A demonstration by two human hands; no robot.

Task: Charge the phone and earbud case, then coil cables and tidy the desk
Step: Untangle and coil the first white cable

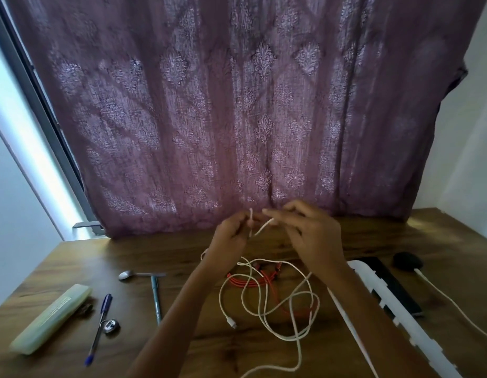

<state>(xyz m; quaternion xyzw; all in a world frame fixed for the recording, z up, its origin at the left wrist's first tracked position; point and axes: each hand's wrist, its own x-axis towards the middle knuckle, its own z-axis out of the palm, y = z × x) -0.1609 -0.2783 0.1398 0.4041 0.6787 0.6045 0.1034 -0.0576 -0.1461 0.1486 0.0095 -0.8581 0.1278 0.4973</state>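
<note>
Both hands are raised above the middle of the wooden desk (73, 263). My left hand (232, 236) pinches a folded bit of the white cable (278, 317), whose end pokes up above the fingers. My right hand (310, 236) holds the same cable just to the right, its fingers partly extended. Loose loops of this cable lie tangled on the desk below, with a plug end (232, 324) at the front. A red cable (253, 281) lies under the loops. At the right lies a black phone (395, 287), and a black earbud case (407, 260) has a white cable (452, 304) plugged in.
A white slotted tray (392, 309) lies beside the phone at the right. On the left are a spoon (133, 274), a teal pen (156, 298), a blue pen (99, 328), a small metal object (111, 325) and a pale green case (51, 319). A purple curtain (237, 105) hangs behind the desk.
</note>
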